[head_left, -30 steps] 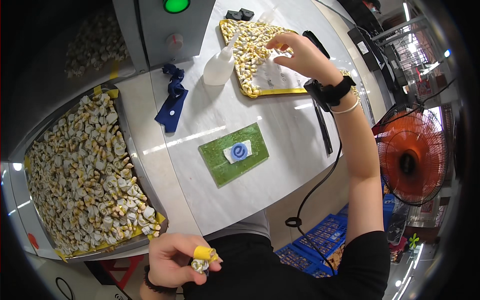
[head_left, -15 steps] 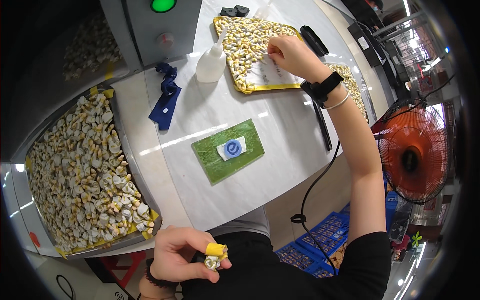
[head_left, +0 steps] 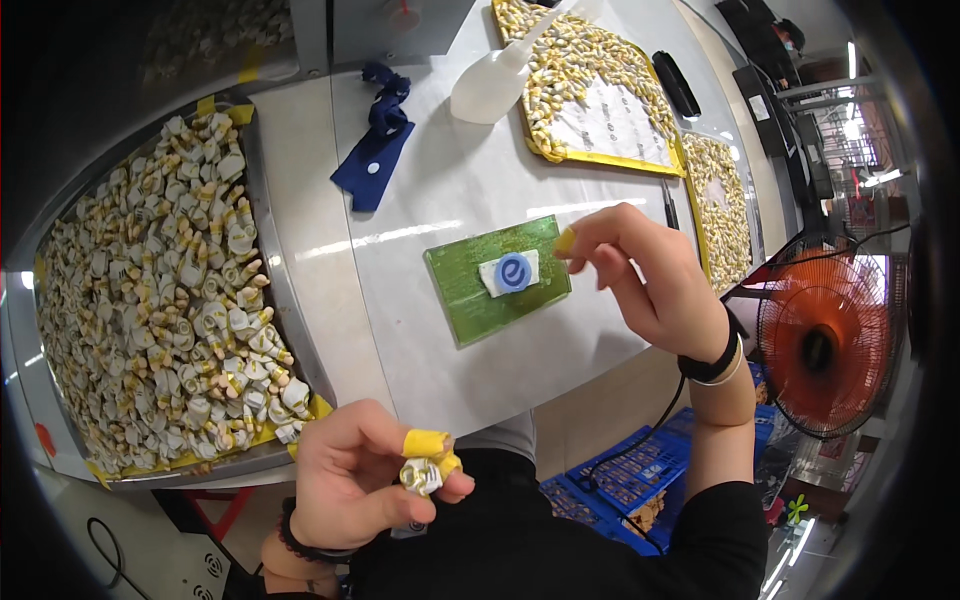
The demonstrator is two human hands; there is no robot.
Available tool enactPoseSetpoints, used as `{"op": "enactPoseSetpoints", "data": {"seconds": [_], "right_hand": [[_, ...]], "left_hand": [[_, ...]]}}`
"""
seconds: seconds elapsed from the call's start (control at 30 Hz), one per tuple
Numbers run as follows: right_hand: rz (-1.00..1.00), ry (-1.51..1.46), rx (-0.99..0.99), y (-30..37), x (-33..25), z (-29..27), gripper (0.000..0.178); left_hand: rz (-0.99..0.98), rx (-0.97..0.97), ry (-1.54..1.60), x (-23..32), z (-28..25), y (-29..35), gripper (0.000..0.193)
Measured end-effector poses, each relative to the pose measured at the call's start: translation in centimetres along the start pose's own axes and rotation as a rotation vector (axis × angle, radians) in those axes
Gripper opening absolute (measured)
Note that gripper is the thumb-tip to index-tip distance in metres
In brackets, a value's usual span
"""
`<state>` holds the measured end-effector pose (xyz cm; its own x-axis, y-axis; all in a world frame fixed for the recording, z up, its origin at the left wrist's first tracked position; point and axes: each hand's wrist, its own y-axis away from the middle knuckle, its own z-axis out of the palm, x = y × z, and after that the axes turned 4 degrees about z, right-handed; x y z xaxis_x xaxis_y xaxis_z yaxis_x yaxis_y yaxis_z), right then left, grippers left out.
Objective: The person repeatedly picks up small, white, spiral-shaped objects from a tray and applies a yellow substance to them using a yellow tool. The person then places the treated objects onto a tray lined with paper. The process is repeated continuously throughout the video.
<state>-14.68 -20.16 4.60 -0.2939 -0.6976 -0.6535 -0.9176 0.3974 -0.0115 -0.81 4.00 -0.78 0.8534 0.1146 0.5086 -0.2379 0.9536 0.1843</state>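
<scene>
Close to my body, my left hand (head_left: 365,475) pinches a small white-and-yellow figurine-like piece (head_left: 421,476) between thumb and fingers; yellow covers sit on its fingertips. My right hand (head_left: 655,275) hovers just right of the green mat (head_left: 465,317), fingers bent and apart, with nothing visible between them. One of its fingertips also has a yellow cover. On the mat lies a white pad topped by a round blue disc (head_left: 513,272). Beyond, a yellow-edged tray (head_left: 610,162) bears many small white-and-yellow pieces around a bare white patch.
A large metal tray (head_left: 285,290) heaped with similar pieces stands at left. A dark blue cloth strip (head_left: 373,165) and a white squeeze bottle (head_left: 485,88) lie beyond the mat. Further right are another tray of pieces (head_left: 725,230), an orange fan (head_left: 815,345) and blue crates (head_left: 640,460).
My right hand has come back from the far tray toward the green mat. My left hand has risen slightly, still holding the piece. The whole view has shifted.
</scene>
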Motion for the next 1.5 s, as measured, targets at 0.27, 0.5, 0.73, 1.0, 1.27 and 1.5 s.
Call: {"op": "enactPoseSetpoints", "data": {"seconds": [0.27, 0.5, 0.73, 1.0, 1.27, 1.5], "right_hand": [[-0.14, 0.282, -0.044, 0.6, 0.1, 0.4, 0.034], [-0.233, 0.475, -0.022, -0.3, -0.3, 1.0, 0.021], [-0.33, 0.568, -0.055, -0.7, -0.2, 1.6, 0.021], [-0.316, 0.55, -0.044, -0.5, -0.5, 1.6, 0.023], [-0.398, 0.007, 0.193, -0.6, -4.4, 1.8, 0.011], [-0.527, -0.058, 0.237, -0.7, -5.3, 2.9, 0.01]], "left_hand": [[-0.017, -0.021, 0.05, -0.2, 0.2, -0.9, 0.036], [-0.067, 0.187, -0.066, 0.0, 1.2, -1.1, 0.052], [-0.044, 0.184, -0.081, 0.1, 1.3, -1.2, 0.048], [-0.095, 0.107, -0.054, 0.1, 1.1, -1.5, 0.048], [-0.316, 0.015, 0.087, -0.3, 1.3, -2.5, 0.052], [-0.355, -0.176, 0.314, -0.6, 0.9, -2.8, 0.036]]}}
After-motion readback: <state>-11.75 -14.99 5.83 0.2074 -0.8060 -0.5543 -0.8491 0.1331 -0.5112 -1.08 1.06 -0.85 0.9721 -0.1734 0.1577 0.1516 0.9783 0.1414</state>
